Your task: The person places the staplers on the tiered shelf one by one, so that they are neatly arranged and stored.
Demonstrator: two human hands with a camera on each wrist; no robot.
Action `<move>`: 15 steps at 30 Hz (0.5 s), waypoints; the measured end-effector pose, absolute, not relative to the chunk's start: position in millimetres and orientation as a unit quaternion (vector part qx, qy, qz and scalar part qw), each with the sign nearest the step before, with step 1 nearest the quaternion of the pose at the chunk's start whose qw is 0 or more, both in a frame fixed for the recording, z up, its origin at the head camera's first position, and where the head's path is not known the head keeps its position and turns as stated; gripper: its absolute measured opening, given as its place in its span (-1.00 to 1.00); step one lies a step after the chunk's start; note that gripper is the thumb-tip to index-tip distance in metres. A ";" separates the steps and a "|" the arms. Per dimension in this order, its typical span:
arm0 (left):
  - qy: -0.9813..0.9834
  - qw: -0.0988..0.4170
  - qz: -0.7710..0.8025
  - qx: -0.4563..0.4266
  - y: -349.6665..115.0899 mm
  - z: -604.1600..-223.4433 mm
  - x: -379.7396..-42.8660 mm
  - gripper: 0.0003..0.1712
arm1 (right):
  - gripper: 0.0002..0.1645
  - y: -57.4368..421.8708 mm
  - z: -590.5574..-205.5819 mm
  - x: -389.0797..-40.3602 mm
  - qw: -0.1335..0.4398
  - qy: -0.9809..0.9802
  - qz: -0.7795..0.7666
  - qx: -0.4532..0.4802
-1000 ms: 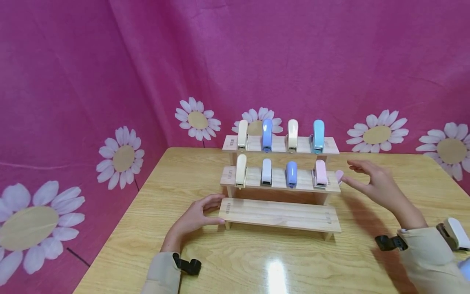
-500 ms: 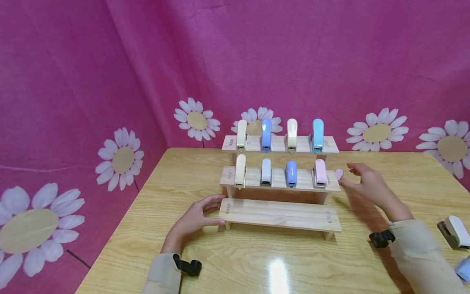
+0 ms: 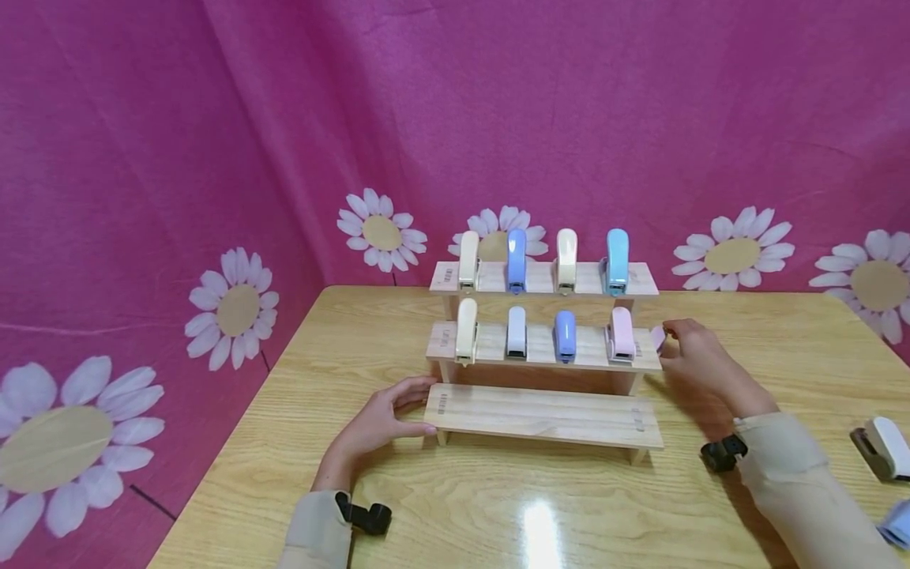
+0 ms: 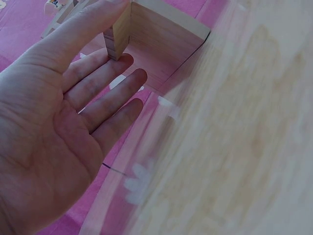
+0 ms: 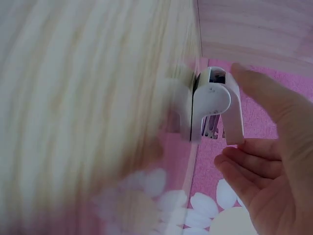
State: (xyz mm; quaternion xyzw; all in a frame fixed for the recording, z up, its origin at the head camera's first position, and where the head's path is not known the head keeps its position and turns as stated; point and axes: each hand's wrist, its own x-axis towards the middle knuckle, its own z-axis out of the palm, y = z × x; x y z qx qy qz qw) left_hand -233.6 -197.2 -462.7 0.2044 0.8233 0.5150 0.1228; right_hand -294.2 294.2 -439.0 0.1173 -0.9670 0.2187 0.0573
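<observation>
My left hand (image 3: 380, 412) holds the left end of the bottom step of a three-step wooden display stand (image 3: 543, 412). Its thumb is at the front corner and a finger behind, while the other fingers (image 4: 120, 93) stretch out loosely in the left wrist view. Just right of the middle step, my right hand (image 3: 700, 362) is at a pale pink stapler (image 5: 212, 100) standing on the table. The thumb lies at its hinge end and the fingertips at the opposite end, pinching it. The stand hides part of this stapler in the head view.
Four-stapler rows fill the top and middle steps, among them a turquoise stapler (image 3: 617, 261) and a pink stapler (image 3: 621, 333). A white stapler (image 3: 887, 448) and a bluish stapler (image 3: 897, 523) lie at the table's right. A magenta daisy curtain (image 3: 569, 118) hangs behind.
My right hand has moved left to the pale pink stapler, and its thumb and fingers have closed in on it. The left hand stays at the stand.
</observation>
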 end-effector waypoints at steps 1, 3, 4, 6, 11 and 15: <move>0.823 0.124 0.516 0.204 -196.9 -462.2 -233.3 -0.11 | -0.32 293.9 -439.5 -294.6 0.054 -0.968 0.218 0.114; 0.822 0.124 0.516 0.206 -196.5 -461.3 -232.9 -0.10 | -0.35 293.6 -440.5 -295.3 0.055 -0.969 0.212 0.113; 0.823 0.124 0.515 0.205 -196.4 -460.9 -232.7 -0.10 | -0.36 293.5 -440.8 -295.6 0.053 -0.969 0.211 0.112; 0.824 0.124 0.515 0.201 -196.5 -460.1 -232.3 -0.10 | -0.39 293.3 -441.4 -296.8 0.051 -0.970 0.211 0.114; 0.827 0.121 0.513 0.196 -197.1 -459.9 -232.4 -0.11 | -0.44 291.4 -441.4 -299.8 0.034 -0.968 0.222 0.109; 0.825 0.122 0.514 0.201 -196.8 -460.1 -232.7 -0.12 | -0.46 291.6 -442.0 -300.4 0.027 -0.969 0.223 0.103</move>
